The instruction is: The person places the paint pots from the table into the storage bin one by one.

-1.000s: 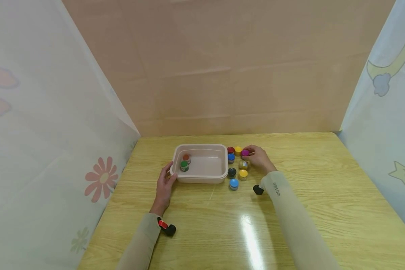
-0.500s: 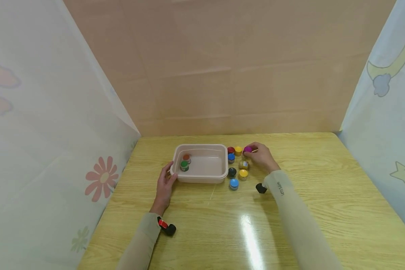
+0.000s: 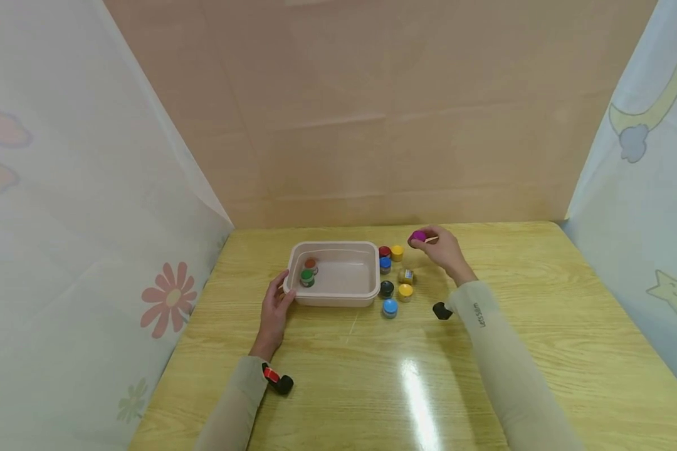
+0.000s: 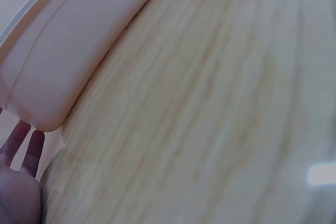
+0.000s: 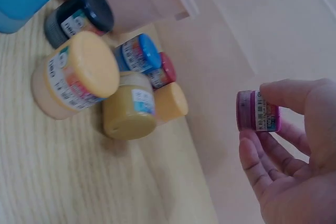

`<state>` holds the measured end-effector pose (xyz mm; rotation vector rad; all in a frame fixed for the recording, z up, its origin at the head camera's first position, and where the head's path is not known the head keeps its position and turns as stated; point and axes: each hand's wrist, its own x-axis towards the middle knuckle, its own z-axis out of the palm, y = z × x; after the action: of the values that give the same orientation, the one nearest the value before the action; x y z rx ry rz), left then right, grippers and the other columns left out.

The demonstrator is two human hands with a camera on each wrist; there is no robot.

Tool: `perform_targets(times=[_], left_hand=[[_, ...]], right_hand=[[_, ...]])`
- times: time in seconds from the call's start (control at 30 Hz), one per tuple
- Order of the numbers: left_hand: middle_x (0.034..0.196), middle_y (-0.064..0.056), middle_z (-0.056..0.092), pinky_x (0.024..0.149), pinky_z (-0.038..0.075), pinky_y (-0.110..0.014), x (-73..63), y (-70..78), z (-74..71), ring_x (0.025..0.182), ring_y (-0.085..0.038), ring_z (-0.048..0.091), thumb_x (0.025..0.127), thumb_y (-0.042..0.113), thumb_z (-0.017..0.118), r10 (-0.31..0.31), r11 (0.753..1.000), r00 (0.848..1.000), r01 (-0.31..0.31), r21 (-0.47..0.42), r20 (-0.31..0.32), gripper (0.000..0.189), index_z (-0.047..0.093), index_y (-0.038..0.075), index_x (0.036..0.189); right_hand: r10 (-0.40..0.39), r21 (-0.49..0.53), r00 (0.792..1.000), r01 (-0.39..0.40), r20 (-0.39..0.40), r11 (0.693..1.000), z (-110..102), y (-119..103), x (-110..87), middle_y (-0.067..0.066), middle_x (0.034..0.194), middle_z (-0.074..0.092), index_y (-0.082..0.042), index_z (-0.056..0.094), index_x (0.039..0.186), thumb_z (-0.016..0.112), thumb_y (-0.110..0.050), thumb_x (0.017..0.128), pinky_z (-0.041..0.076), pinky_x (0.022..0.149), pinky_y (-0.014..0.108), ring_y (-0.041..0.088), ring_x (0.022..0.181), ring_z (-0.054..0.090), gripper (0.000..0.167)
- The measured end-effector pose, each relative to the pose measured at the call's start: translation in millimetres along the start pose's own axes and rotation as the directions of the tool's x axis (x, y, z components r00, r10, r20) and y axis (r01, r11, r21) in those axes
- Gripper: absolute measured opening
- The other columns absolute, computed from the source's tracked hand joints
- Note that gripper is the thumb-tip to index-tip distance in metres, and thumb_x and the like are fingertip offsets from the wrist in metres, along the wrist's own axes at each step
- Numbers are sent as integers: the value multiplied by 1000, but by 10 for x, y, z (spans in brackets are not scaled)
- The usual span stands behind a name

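My right hand (image 3: pixel 444 252) pinches a small paint jar with a purple lid (image 5: pixel 258 110) between thumb and fingers, raised off the table. My left hand (image 3: pixel 273 312) holds the near left corner of a pale pink plastic box (image 3: pixel 338 299), its thumb at the front and fingers along the left side. Inside the box, at its left end, a green-lidded jar (image 3: pixel 307 278) stands in front of an orange-red-lidded jar (image 3: pixel 311 265). In the left wrist view, fingers (image 4: pixel 32 153) of the left hand meet the box's lower corner.
Right of the box stand red (image 3: pixel 385 251), dark blue (image 3: pixel 385 265), black (image 3: pixel 386 289) and light blue (image 3: pixel 390 307) lidded jars, plus two yellow-lidded ones. A gold jar (image 5: pixel 129 109) lies on its side among them. A paper-covered wall (image 3: pixel 338 125) rises behind the table.
The purple-lidded jar has been lifted from beside the other jars, up and slightly to the right, in my right hand. My left hand and the box have stayed in place.
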<state>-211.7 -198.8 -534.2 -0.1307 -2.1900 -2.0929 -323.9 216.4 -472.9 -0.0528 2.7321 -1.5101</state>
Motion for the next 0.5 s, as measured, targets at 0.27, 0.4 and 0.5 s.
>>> perform_targets(times=[0.27, 0.4, 0.5], left_hand=[[163, -8, 39, 100, 48, -14, -11, -8, -15, 142, -36, 46, 108, 16, 56, 0, 1000, 1000, 0, 3, 8, 51, 42, 17, 157], [162, -8, 38, 99, 48, -13, -9, -4, -9, 142, -36, 46, 107, 16, 57, 0, 1000, 1000, 0, 4, 5, 52, 42, 17, 157], [163, -8, 38, 99, 48, -13, -5, -2, -1, 142, -36, 46, 107, 15, 56, -1, 1000, 1000, 1, 0, 6, 52, 42, 17, 157]], right_hand=[[-30, 137, 999, 34, -33, 990, -79, -91, -41, 21, 137, 55, -2, 53, 143, 66, -36, 102, 54, 99, 41, 33, 110, 65, 55], [-61, 195, 997, 70, -54, 978, -105, -114, -31, 21, 134, 55, -3, 52, 145, 66, -32, 103, 57, 89, 22, 16, 98, 69, 53], [-77, 234, 995, 90, -65, 968, -120, -132, -33, 21, 133, 53, -3, 53, 146, 65, -25, 104, 57, 84, 17, 6, 91, 66, 49]])
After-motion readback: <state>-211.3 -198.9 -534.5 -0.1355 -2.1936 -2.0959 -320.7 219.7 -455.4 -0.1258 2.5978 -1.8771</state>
